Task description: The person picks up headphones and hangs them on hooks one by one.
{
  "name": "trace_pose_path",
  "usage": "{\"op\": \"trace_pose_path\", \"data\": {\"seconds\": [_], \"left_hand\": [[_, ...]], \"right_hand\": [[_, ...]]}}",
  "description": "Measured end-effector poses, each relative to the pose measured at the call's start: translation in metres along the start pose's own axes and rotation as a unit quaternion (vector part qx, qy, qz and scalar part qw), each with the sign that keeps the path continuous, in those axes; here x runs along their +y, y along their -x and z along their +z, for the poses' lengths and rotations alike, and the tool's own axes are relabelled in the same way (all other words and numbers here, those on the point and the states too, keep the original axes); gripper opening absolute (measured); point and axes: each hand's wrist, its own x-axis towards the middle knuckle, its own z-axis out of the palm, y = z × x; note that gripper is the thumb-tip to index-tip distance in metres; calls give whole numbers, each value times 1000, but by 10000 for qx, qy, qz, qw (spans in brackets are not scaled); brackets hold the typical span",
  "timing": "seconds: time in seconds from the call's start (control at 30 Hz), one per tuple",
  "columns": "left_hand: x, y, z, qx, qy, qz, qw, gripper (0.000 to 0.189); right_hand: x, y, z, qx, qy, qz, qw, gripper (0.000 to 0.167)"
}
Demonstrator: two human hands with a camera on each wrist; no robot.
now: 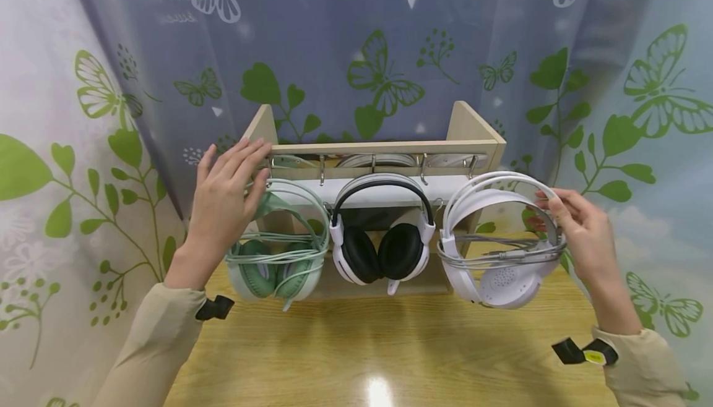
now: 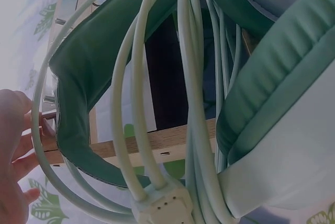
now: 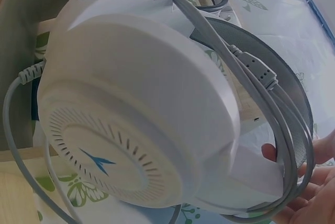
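Observation:
A white headset (image 1: 509,286) with a grey cable wound round it is at the right end of a wooden rack (image 1: 384,147). My right hand (image 1: 585,227) grips the right side of its headband. The right wrist view shows its vented earcup (image 3: 136,109) up close, with fingertips at the band and cable. My left hand (image 1: 223,190) rests on the rack's upper left corner, fingers extended. Just below it hangs a green headset (image 1: 257,268), its pale green cable looped round it. Between the two hangs a white headset with black cushions (image 1: 359,255).
Metal hooks (image 1: 322,172) line the rack's front bar. Another headband (image 1: 379,160) shows behind that bar. The rack stands on a wood-grain table (image 1: 334,345). Butterfly-patterned curtains (image 1: 312,36) enclose the back and both sides.

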Motion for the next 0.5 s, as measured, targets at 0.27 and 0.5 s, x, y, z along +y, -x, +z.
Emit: {"op": "trace_pose_path", "data": {"seconds": [0.27,0.5], "left_hand": [[0,-1,0,-11,12,35,10000,42],[1,-2,0,-11,28,28,10000,41]], "right_hand": [[4,1,5,-127,-1030,-76,9946,27],[6,3,10,-338,-2542,-152,9664,20]]}}
